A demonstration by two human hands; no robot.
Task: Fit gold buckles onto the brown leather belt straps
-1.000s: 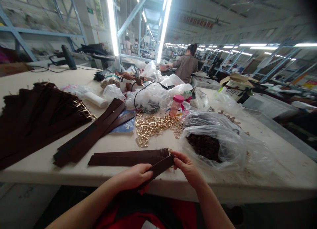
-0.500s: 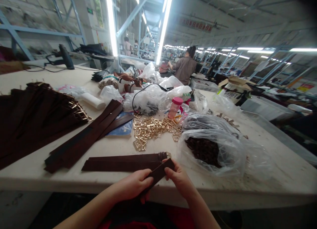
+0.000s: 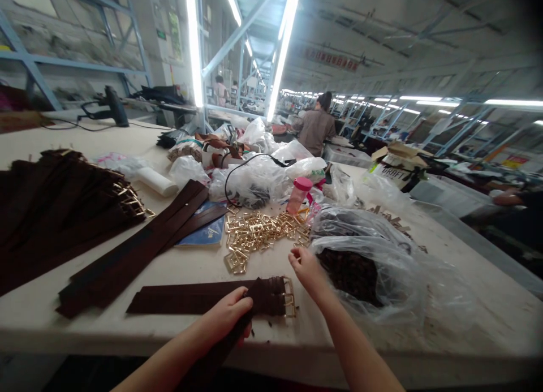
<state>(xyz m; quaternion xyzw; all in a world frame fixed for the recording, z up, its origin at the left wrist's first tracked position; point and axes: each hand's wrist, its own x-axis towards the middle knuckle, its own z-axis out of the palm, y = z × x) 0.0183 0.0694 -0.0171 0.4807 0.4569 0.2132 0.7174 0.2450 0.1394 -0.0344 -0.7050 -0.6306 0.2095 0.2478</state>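
My left hand [image 3: 224, 318] is shut on a dark brown leather belt strap [image 3: 220, 341] that hangs over the near table edge. It rests against a doubled belt [image 3: 199, 298] lying on the table, with a gold rectangular buckle [image 3: 289, 297] at its right end. My right hand [image 3: 304, 267] is apart from the belts, just right of a heap of gold buckles [image 3: 263, 233]. Its fingers are drawn together, and nothing shows in them. A clear plastic bag of brown pieces [image 3: 348, 273] lies close to its right.
On the white table [image 3: 85, 332] lie a stack of buckled brown belts [image 3: 63, 211], long straps [image 3: 136, 248], a blue booklet [image 3: 203, 233], white plastic bags [image 3: 254, 182] and a pink bottle [image 3: 299, 194]. A co-worker [image 3: 316, 130] stands beyond, and another person's hand [image 3: 507, 197] shows at right.
My right hand has let go of the strap and moved up and right towards the gold buckles. The strap now hangs lower from my left hand, and the belt's buckle shows.
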